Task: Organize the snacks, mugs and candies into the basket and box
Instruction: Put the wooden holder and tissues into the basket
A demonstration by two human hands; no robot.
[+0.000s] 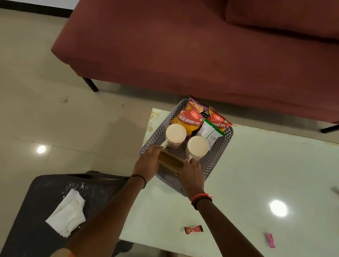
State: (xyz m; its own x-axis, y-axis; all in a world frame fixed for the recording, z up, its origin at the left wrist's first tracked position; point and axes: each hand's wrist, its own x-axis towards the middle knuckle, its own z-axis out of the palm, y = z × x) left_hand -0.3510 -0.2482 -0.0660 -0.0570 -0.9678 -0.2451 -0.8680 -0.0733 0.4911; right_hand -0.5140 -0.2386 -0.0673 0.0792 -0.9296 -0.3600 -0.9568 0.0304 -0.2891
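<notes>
Head view: the left hand (147,163) and right hand (191,176) each curl round one end of the brown box (170,162), seemingly seating it at the basket's (220,149) near end, just before 2 mugs (197,146). The box's long axis runs hand to hand, across the basket. Next, probably: release it, then gather the 4 candies (193,230) lying outside the basket.

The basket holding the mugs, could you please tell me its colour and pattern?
The basket is grey with perforated walls, clearest in the head view.
</notes>
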